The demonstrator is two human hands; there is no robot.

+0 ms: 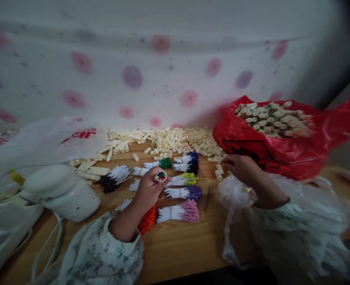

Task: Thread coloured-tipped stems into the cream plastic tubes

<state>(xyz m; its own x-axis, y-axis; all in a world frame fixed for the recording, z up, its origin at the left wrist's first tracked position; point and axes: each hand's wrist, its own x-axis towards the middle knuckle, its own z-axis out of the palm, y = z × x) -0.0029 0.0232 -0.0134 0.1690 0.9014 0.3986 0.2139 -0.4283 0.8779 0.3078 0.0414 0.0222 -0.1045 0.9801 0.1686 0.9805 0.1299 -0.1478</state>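
My left hand (147, 190) is closed around a cream pen barrel (161, 177), whose round end faces me with several coloured tips inside. Around it lie banded bundles of white-stemmed refills: a pink bundle (179, 211), a purple bundle (185, 192), a yellow-green bundle (186, 179), a dark blue bundle (187, 162) and a green bundle (159, 162). An orange-red bundle (147, 221) is partly behind my left wrist. My right hand (242, 169) has its fingertips drawn together by the small slotted cream pieces (198, 142); whatever they pinch is hidden.
A red plastic bag (249, 146) of assembled cream pens (270, 116) stands back right. Clear plastic bags (308, 206) lie under my right forearm. At left sit a white rounded device (67, 192) with a cable, cream tubes (94, 171) and a white bag (52, 138).
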